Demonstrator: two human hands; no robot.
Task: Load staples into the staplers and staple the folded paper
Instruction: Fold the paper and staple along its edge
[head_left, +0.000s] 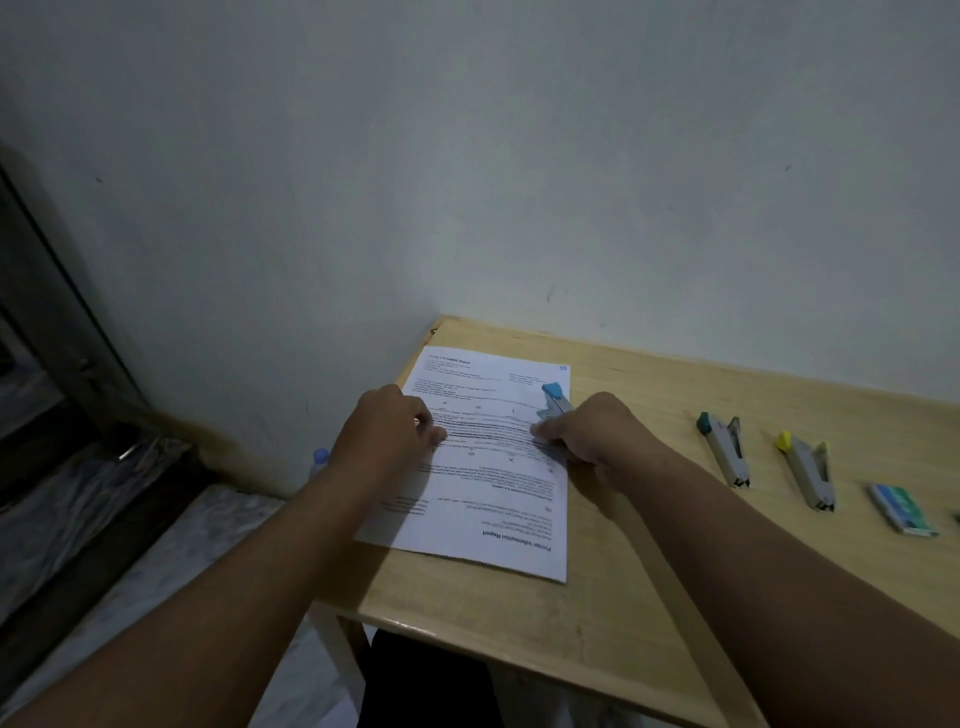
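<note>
Printed paper (483, 509) lies on the wooden table (597, 613), with a band of dark lines across its middle. My left hand (387, 434) sits on the paper's left edge, fingers curled down at that band. My right hand (597, 436) is at the right edge, thumb pointing left on the paper. A blue-tipped stapler (555, 397) sticks out beyond its fingers, which appear to grip the stapler's rear end. To the right lie a teal-tipped stapler (724, 449), a yellow-tipped stapler (808, 470) and a small green staple box (904, 509).
The table stands against a pale wall (519, 182), with its left edge beside my left arm. A plastic bottle (319, 460) stands on the floor left of the table. A dark frame (67, 338) runs along the far left.
</note>
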